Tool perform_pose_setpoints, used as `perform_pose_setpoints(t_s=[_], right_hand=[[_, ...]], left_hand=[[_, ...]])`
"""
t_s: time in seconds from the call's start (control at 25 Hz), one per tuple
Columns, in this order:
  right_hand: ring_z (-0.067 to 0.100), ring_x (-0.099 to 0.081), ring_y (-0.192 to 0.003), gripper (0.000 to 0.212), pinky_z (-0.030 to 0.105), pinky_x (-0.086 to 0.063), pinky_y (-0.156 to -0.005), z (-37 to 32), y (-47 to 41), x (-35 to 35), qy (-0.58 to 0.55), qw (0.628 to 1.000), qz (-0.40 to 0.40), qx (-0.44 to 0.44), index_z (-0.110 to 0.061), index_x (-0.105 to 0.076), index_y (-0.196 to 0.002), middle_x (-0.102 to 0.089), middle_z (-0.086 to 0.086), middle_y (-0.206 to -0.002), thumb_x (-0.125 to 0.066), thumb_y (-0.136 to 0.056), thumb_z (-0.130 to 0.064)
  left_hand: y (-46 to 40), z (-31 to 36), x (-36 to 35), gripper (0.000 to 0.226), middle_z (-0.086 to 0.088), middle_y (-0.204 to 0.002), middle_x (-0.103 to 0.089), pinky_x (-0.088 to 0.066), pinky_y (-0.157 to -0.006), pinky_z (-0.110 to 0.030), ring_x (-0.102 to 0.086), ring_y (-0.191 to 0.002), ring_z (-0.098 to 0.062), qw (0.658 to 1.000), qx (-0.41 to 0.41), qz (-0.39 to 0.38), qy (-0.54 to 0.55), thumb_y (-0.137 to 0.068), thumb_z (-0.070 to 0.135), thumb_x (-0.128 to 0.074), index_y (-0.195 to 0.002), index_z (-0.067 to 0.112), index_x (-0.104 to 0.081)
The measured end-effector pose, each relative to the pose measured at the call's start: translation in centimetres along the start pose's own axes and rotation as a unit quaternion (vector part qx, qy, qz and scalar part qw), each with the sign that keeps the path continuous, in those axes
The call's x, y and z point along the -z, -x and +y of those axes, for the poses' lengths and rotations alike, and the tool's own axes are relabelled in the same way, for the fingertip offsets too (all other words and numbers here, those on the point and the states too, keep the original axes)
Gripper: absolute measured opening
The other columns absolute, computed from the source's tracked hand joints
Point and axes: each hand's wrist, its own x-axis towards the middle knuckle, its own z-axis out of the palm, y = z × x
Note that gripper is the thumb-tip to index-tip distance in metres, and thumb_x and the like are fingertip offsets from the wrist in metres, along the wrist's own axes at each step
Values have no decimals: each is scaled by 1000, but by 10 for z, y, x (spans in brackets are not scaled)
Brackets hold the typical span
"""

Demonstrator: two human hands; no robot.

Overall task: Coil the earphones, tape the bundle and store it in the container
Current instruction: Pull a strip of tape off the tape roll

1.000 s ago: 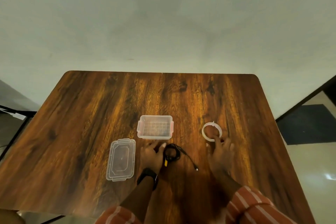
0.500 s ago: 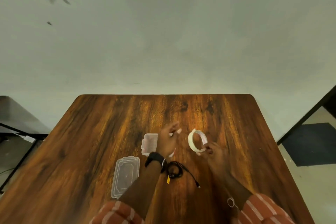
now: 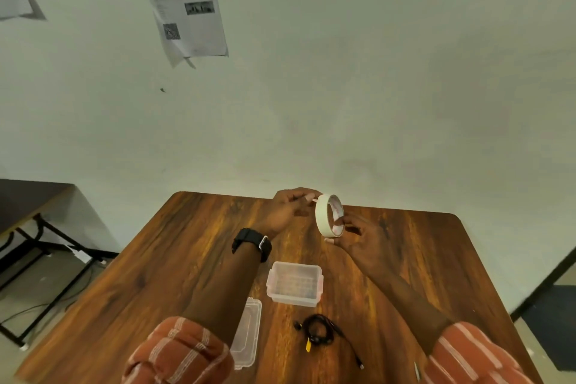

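From the head view, the right hand [image 3: 363,241] holds the tape roll [image 3: 328,215] raised on edge, fingers closed on its lower rim, while the left hand [image 3: 291,207] pinches narrowly at the roll's top edge, likely after the free end, though no strip shows. Below the grip and nearer the body, the coiled earphones [image 3: 318,332] lie on the table [image 3: 174,259], plug lead trailing loose; light, limp and springy, they would best be pinched across the whole bundle. Between grip and coil stands the open container [image 3: 294,284], its lid [image 3: 247,332] left of the coil; nothing blocks the way down
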Motion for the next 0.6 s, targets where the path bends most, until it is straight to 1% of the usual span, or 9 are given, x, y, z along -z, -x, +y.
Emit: perform_pose_setpoints(t_s=[0.04,0.12,0.2,0.28,0.36,0.48,0.52,0.6], right_hand=[[-5,-67,-94,32,1,-49,-75,-8,-5,0,-10,1000,-6,4,-28,-72,-109,-68,-21,-110,-83,-79,-26],[6,-67,-98,35,7,-53,-77,-21,-14,2,-20,1000,-19,9,-15,-72,-114,-70,-8,-114,-81,-81,-20],[6,-65,-96,34,5,-51,-78,-31,-17,4,-28,999,-28,19,-10,-71,-115,-68,-6,-115,-79,-83,-17],[0,-62,-92,34,0,-48,-77,-35,-17,7,-23,999,-36,27,-9,-70,-116,-64,-8,-113,-79,-83,-16],[-2,-60,-91,38,0,-48,-76,-35,-17,9,-12,999,-46,18,-10,-70,-117,-63,-10,-111,-80,-82,-20],[4,-64,-91,40,10,-53,-74,-31,-17,6,-12,999,-29,-20,-14,-70,-113,-65,-10,-109,-82,-79,-33],[8,-66,-91,41,13,-54,-75,-29,-15,5,-21,999,-19,-43,-15,-71,-112,-66,-9,-109,-81,-79,-36],[14,-71,-93,39,20,-59,-76,-23,-10,4,-49,996,-6,-76,-19,-72,-110,-70,-8,-110,-81,-78,-40]], left_hand=[[0,6,3,25,-7,-123,-71,-56,-96,-37,-66,-113,-24,1000,-4,11,19,-97,16,-58,-118,11,-70],[0,17,7,25,-9,-121,-71,-56,-95,-38,-66,-112,-27,999,-23,30,6,-95,17,-62,-117,9,-71],[-1,26,11,22,-12,-115,-73,-57,-93,-41,-67,-108,-30,998,-37,50,-9,-91,15,-68,-110,5,-73],[-4,31,14,18,-12,-108,-74,-56,-89,-41,-68,-101,-29,996,-39,74,-30,-90,13,-69,-104,3,-74],[-7,32,12,14,-8,-102,-73,-53,-87,-37,-65,-94,-22,990,-48,93,-91,-92,13,-66,-99,3,-72],[-9,31,-3,9,-3,-101,-67,-46,-81,-25,-59,-93,-16,977,-70,159,-127,-96,12,-58,-99,6,-65],[-10,31,-8,9,-2,-101,-65,-45,-80,-23,-58,-92,-16,973,-69,183,-120,-97,12,-56,-99,8,-64],[-13,31,-15,8,1,-97,-64,-49,-81,-28,-59,-89,-16,973,-67,192,-110,-98,14,-54,-97,13,-62]])
